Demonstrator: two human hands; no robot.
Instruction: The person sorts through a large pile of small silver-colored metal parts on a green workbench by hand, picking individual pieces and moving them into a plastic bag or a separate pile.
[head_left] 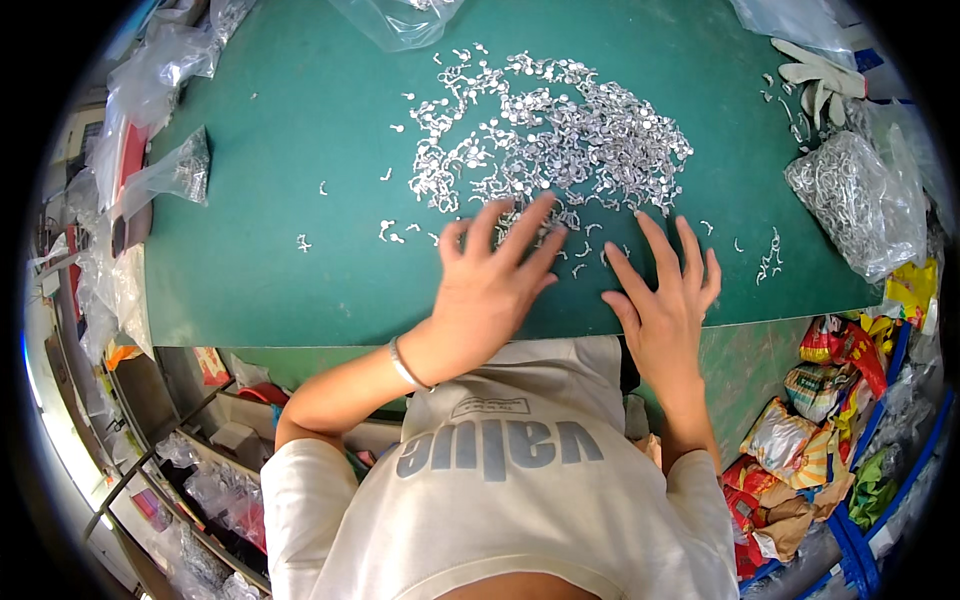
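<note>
A wide pile of small silvery metal pieces [560, 135], many with a round flat end and a curved tail, lies on the green tabletop [290, 280]. My left hand [497, 265], with a bangle at its wrist, reaches over the pile's near edge. Its fingers are spread, and a few pieces show between and under them. To its right, my right hand [665, 285] hovers or rests near the table's front edge, fingers apart, close to a few loose pieces. Neither hand visibly grips anything. Whether the fingertips touch the pieces, I cannot tell.
At the right edge sit a clear bag of metal pieces [860, 205] and a white glove [818, 78]. A small bag [180, 172] stands at the left edge, a plastic bag [400, 22] at the back. Stray pieces [770, 257] lie to the right. Colourful packets [790, 445] fill the lower right.
</note>
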